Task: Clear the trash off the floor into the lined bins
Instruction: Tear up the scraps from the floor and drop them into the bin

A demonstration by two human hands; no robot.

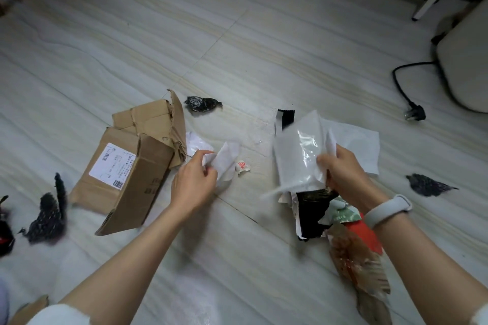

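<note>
Trash is lying scattered across the pale floor (237,34): one torn cardboard box (132,166) bearing a white label, three dark crumpled scraps, a small red-and-white wrapper (243,167). The left hand (194,185) is pinching a crumpled white paper (225,163), while the right hand (343,174) is gripping a bundle of plastic bags and wrappers (301,155) above the floor.

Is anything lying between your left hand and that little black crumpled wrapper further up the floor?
Nothing visible blocks it: bare floor lies between the left hand and black wrapper; the cardboard box sits aside.
</note>
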